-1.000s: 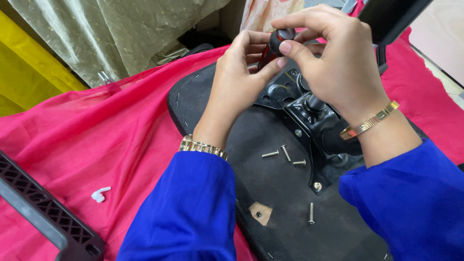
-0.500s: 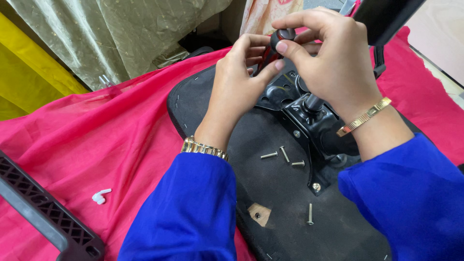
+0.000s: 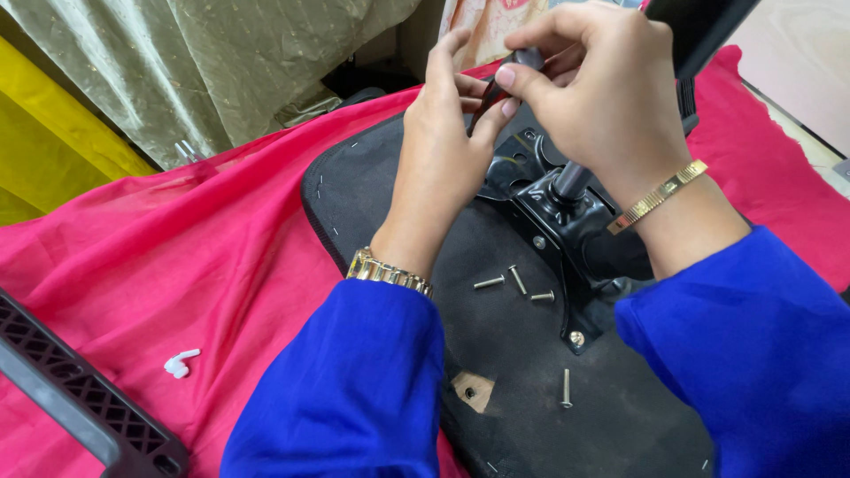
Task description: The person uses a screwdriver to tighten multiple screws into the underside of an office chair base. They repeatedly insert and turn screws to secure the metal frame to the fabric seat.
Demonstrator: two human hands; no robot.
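- Pinching a small dark part [image 3: 522,64] between thumb and fingertips of the right hand [image 3: 602,97], above the black metal mechanism [image 3: 567,217].
- Gripping the same dark part from the other side with the left hand [image 3: 443,142], fingers closed around its lower end.
- Hovering over the upturned black seat base [image 3: 398,190], lying on red cloth [image 3: 177,265].
- Lying loose on the base: silver screws [image 3: 518,283].

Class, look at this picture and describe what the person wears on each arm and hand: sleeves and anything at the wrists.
Both arms have bright blue long sleeves. The left hand has a gold link watch band at its wrist; the right hand has a slim gold bangle. No gloves.
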